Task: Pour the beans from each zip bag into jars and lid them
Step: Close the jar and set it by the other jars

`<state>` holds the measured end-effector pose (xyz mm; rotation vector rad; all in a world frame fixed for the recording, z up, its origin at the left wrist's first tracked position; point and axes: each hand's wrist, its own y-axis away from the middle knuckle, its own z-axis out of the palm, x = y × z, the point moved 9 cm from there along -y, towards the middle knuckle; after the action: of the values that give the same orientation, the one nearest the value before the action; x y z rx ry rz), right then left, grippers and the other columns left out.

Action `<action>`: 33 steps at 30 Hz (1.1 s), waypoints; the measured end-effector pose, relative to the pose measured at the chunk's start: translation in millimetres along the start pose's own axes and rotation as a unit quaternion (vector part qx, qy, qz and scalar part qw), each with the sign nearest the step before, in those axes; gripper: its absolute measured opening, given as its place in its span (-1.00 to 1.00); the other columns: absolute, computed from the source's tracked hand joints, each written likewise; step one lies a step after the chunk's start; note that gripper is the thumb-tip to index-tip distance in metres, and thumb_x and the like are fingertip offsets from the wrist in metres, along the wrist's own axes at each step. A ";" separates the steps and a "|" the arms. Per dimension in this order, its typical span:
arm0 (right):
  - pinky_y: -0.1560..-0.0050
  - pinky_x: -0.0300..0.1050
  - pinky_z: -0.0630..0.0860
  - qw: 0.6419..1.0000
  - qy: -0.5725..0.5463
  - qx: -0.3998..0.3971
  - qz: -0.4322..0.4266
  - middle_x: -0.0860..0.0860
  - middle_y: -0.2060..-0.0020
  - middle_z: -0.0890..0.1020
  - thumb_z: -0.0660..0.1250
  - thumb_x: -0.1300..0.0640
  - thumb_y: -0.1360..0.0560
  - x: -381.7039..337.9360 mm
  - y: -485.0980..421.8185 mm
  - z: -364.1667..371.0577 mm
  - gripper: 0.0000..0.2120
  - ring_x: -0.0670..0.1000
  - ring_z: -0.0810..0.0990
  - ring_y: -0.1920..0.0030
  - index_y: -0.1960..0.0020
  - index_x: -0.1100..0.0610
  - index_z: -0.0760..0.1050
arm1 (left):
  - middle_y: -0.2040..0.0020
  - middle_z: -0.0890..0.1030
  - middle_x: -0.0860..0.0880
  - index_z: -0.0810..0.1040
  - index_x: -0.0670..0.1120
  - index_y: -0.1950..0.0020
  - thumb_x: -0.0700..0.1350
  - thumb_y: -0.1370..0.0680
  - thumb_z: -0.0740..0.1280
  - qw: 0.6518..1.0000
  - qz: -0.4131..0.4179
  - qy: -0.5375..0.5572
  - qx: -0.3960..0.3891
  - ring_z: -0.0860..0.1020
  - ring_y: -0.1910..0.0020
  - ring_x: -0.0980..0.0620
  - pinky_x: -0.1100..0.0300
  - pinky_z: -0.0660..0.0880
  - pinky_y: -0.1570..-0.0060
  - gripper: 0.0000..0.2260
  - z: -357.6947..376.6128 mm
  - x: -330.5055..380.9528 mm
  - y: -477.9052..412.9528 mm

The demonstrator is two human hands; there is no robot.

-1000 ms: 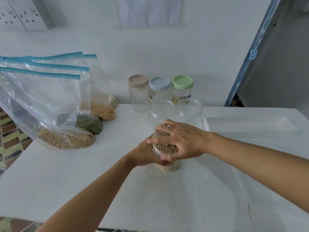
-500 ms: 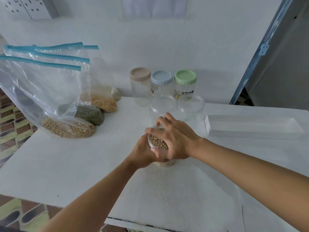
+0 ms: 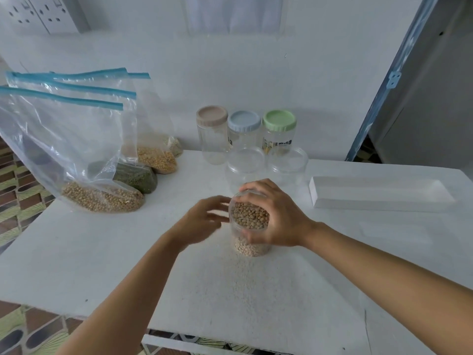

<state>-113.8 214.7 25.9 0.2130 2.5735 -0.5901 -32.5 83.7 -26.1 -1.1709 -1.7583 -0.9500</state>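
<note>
A clear jar [image 3: 249, 239] full of tan beans stands at the middle of the white table [image 3: 102, 252]. My right hand [image 3: 276, 216] is curled over its top, gripping the clear lid. Just left of the jar, my left hand [image 3: 202, 219] hovers blurred with loosely spread fingers, holding nothing. Several zip bags with blue seals stand at the left: one with tan beans [image 3: 102, 198], one with green beans [image 3: 138, 176], one with yellow beans [image 3: 156, 157].
Three lidded empty jars stand by the wall: beige lid [image 3: 212, 116], blue lid [image 3: 244, 121], green lid [image 3: 279, 120]. Two clear-lidded jars [image 3: 245, 160] [image 3: 288, 160] stand in front of them. A white tray [image 3: 378, 198] lies at the right.
My left hand has let go of the jar and drawn a little to the left. My right hand stays on the lid.
</note>
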 end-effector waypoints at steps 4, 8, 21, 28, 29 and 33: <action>-0.36 -0.03 0.38 1.000 0.016 -0.015 0.004 -0.08 -0.35 0.42 0.51 -0.24 -0.38 1.9 1.3 1.8 -0.37 -0.06 0.33 -0.38 -0.37 -0.05 0.48 | -0.10 0.65 -0.01 0.58 0.04 -0.19 -0.20 -0.64 0.32 0.974 0.010 0.012 0.225 0.64 -0.08 -0.01 0.19 0.53 0.07 -0.81 -51.5 20.4 -25.9; -0.36 -0.07 0.39 0.999 0.036 0.000 0.017 -0.09 -0.35 0.41 0.51 -0.22 -0.39 7.7 -2.5 -1.9 -0.38 -0.06 0.31 -0.40 -0.38 -0.05 0.48 | -0.42 0.47 -0.09 0.36 -0.01 -0.52 0.18 -0.64 0.31 0.962 -0.113 0.140 0.205 0.47 -0.32 -0.07 -0.07 0.47 -0.31 -0.49 -36.5 10.9 -68.3; -0.28 -0.10 0.41 0.994 0.104 0.015 0.018 -0.03 -0.34 0.44 0.46 -0.28 -0.43 10.4 -9.8 0.9 -0.36 0.02 0.37 -0.32 -0.40 -0.01 0.47 | -0.39 0.44 -0.07 0.37 -0.07 -0.51 0.15 -0.71 0.16 0.969 -0.121 0.171 0.134 0.47 -0.27 -0.10 -0.06 0.57 -0.16 -0.55 -27.5 7.9 -97.5; -0.21 0.03 0.45 0.982 0.186 0.030 -0.004 0.05 -0.32 0.49 0.34 -0.33 -0.49 11.7 -28.2 7.9 -0.38 0.07 0.45 -0.26 -0.36 0.08 0.51 | -0.06 0.55 0.05 0.47 -0.03 -0.27 0.13 -0.73 0.13 0.967 -0.104 0.100 0.208 0.55 -0.14 -0.13 -0.19 0.50 -0.27 -0.70 -84.8 -30.3 -60.3; -0.22 0.02 0.45 0.979 0.203 0.034 -0.010 0.07 -0.31 0.51 0.32 -0.33 -0.50 11.6 -33.8 8.6 -0.38 0.09 0.46 -0.26 -0.35 0.10 0.52 | -0.05 0.55 0.06 0.47 -0.03 -0.28 0.13 -0.73 0.12 0.965 -0.107 0.099 0.217 0.55 -0.14 -0.14 -0.19 0.49 -0.27 -0.70 -92.8 -35.0 -56.2; -0.31 0.09 0.40 0.970 0.245 0.011 0.005 0.11 -0.36 0.51 0.21 -0.38 -0.54 20.4 -57.6 11.8 -0.33 0.12 0.43 -0.34 -0.39 0.10 0.51 | -0.13 0.57 -0.01 0.50 0.02 -0.18 0.12 -0.73 0.13 0.962 -0.102 0.084 0.240 0.53 -0.21 -0.18 -0.23 0.45 -0.33 -0.76 -115.8 -46.0 -46.6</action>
<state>-141.1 158.8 27.8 0.4263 3.0366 -0.6226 -40.8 -49.1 -28.9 -0.5914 -1.8543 -0.6583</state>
